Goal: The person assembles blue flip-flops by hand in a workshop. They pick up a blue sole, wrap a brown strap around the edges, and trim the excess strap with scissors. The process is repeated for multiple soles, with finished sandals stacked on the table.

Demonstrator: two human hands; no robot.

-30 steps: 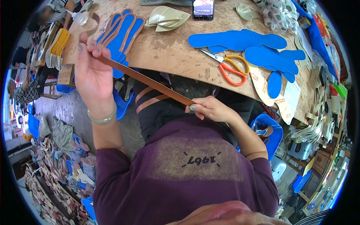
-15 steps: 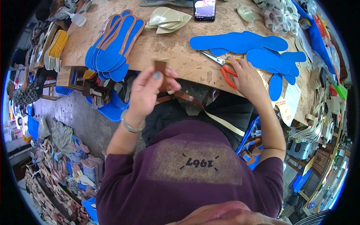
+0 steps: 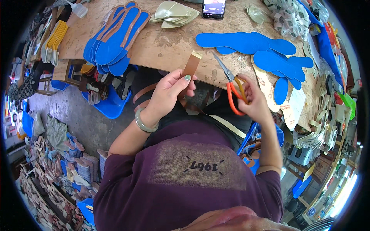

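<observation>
My left hand (image 3: 169, 90) pinches a brown strip (image 3: 192, 65) near one end, which points up and shows a pale yellowish edge. The rest of the strip trails down over my lap, where part of it turns to a cream side. In my right hand (image 3: 254, 100) is a pair of scissors (image 3: 230, 86) with orange handles, lifted at the table's front edge. Their blades point up and left, apart from the strip. Blue insoles (image 3: 246, 43) lie loosely piled beyond the scissors. More blue insoles with brown edging (image 3: 110, 50) are stacked at the left.
On the wooden table (image 3: 162, 50) stand a phone (image 3: 214, 8), pale curved pieces (image 3: 175, 14) and a bag of white parts (image 3: 287, 17). Yellow-topped insoles (image 3: 56, 40) are stacked far left. A blue bin (image 3: 113, 102) sits below the table edge; footwear pieces (image 3: 50, 173) cover the floor at left.
My right hand has picked the scissors up off the table and drawn them nearer. My left hand has moved right with the strip, closer to the scissors.
</observation>
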